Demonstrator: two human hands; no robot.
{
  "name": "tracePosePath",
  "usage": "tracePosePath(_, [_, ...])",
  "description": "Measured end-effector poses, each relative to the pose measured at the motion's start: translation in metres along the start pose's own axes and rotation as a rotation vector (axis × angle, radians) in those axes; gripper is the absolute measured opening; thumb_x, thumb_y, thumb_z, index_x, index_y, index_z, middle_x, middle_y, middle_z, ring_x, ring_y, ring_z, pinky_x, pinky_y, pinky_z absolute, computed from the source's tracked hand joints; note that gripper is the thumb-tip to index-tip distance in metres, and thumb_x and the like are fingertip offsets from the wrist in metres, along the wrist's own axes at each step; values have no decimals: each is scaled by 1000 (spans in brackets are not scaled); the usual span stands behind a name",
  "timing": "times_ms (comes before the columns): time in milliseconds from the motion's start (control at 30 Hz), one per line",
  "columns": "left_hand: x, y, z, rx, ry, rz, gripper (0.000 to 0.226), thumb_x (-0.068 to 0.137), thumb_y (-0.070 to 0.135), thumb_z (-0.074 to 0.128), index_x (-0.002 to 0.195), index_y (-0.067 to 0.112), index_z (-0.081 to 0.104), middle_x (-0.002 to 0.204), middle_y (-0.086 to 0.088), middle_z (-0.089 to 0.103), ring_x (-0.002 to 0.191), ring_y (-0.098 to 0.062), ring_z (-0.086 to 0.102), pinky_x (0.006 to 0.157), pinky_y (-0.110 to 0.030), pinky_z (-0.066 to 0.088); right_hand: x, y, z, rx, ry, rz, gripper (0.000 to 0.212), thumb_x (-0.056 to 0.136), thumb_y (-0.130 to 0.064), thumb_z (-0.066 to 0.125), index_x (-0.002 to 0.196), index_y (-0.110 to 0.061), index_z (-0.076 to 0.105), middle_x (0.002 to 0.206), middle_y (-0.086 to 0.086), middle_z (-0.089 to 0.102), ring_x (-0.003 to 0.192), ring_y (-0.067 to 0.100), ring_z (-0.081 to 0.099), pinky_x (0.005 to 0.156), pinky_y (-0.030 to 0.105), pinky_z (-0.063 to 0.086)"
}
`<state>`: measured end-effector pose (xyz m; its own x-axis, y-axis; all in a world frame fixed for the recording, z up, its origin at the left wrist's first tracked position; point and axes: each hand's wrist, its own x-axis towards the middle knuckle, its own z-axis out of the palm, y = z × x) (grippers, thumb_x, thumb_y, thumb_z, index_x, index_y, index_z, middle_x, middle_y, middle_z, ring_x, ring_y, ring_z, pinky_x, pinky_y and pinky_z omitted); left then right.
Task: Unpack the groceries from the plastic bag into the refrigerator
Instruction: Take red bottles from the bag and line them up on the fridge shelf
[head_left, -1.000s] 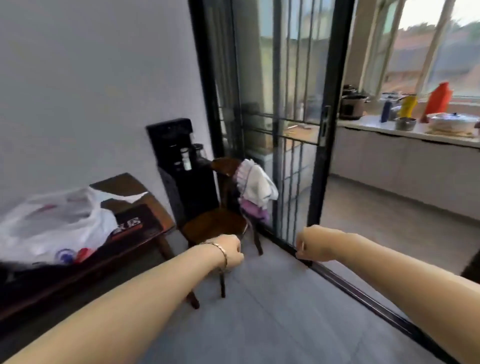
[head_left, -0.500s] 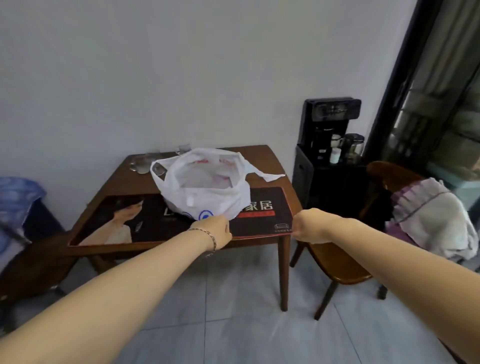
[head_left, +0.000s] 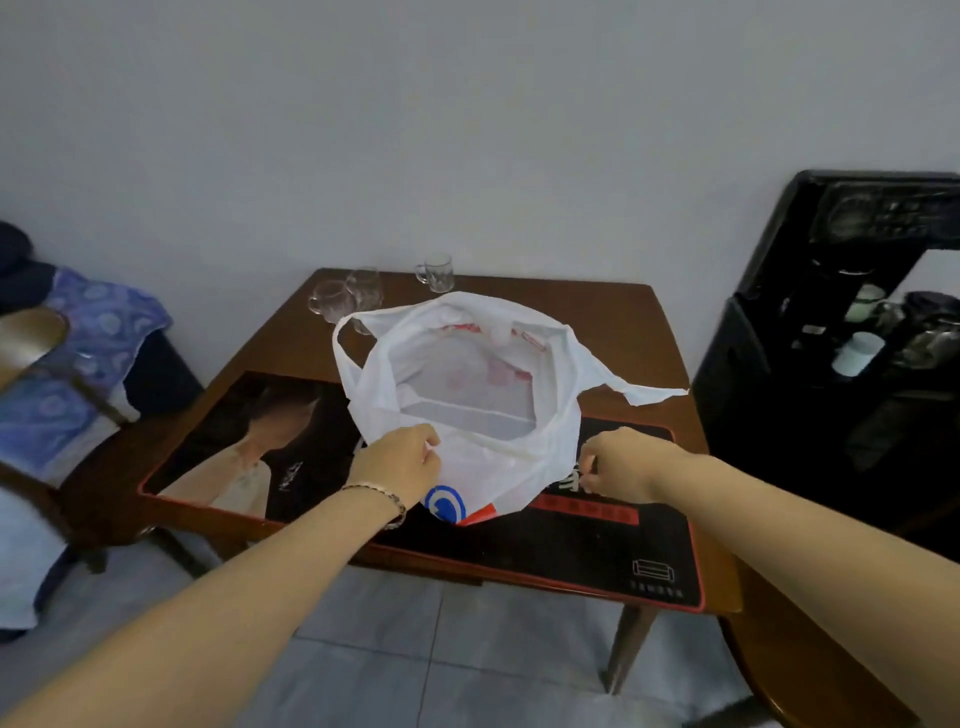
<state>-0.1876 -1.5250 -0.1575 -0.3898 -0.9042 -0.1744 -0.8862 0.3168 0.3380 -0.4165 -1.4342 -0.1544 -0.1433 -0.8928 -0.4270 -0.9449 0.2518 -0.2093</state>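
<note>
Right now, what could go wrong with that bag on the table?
1. Three glass cups stand right behind the bag, one close to its handle. Pulling the bag carelessly might knock them over.
2. The left hand pinches the thin rim, so a hard tug could tear the plastic.
3. What is inside is hard to see, so something might tip out when the bag is lifted.
</note>
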Motion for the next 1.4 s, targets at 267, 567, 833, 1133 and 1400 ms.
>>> tracePosePath(267, [125, -47, 14, -101, -58, 109, 33, 95, 17, 44, 126, 16, 53, 129, -3, 55, 117, -22, 54, 98, -31, 41, 115, -20, -1, 142, 54, 14, 27, 95, -28, 47, 114, -16, 62, 114, 5, 64, 99, 22, 61, 89, 30, 50])
tracePosePath(567, [194, -94, 51, 289, -506, 534, 32, 94, 38, 37, 108, 21, 60, 109, -4, 65, 103, -26, 59, 82, -30, 42, 147, -52, 60, 80, -159, 6, 36, 101, -36, 32, 107, -14, 61, 108, 7, 66, 97, 26, 60, 86, 29, 40])
tracePosePath(833, [203, -147, 48, 229, -521, 713, 69, 72, 49, 8, 92, 13, 64, 93, -4, 68, 89, -22, 61, 75, -31, 43, 130, -50, 83, 94, -281, 160, 39, 98, -47, 30, 115, -26, 58, 115, -3, 66, 105, 13, 61, 97, 25, 46])
tracePosePath(1133, [196, -151, 39, 280, -547, 709, 27, 95, 30, 40, 95, 13, 61, 100, -4, 66, 92, -16, 58, 72, -18, 29, 227, -95, 63, -13, 12, 168, 40, 97, -29, 41, 136, -21, 43, 140, 3, 43, 128, 24, 39, 105, 36, 34])
tracePosePath(1400, [199, -159, 41, 214, -586, 512, 29, 97, 31, 40, 109, 17, 63, 109, -4, 66, 101, -18, 60, 90, -29, 48, 238, -88, 80, -113, -186, 225, 35, 86, -37, 55, 115, -16, 56, 118, 5, 58, 115, 23, 48, 95, 33, 35])
